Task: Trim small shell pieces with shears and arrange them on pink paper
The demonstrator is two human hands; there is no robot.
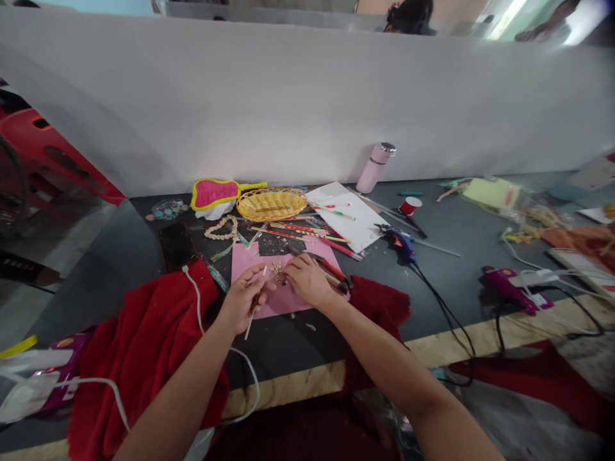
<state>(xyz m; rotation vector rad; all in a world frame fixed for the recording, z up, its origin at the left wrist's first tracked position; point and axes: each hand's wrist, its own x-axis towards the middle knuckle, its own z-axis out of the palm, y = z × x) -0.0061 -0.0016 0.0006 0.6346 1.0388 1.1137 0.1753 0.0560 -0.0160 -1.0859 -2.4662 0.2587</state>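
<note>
My left hand (244,296) is closed around a thin pale stick (248,328), its white tip poking out above the fingers and its other end pointing down toward me. A small pile of beige bits (276,269), like beads or chips, lies on a pink sheet (245,259). Over the right side of that pile, my right hand (306,276) has its fingers bent down and together. Whatever is between those fingertips is hidden. Just beyond my right hand lie dark- and red-handled tools (331,269), partly covered by it.
Behind are patterned sticks (300,229), a yellow woven basket (271,203), a heart-shaped beige ring (223,228) and white paper (353,214). A blue glue gun (401,244) with its cord lies right. A phone (177,246), red cloth (158,320) and white cable (195,288) are left.
</note>
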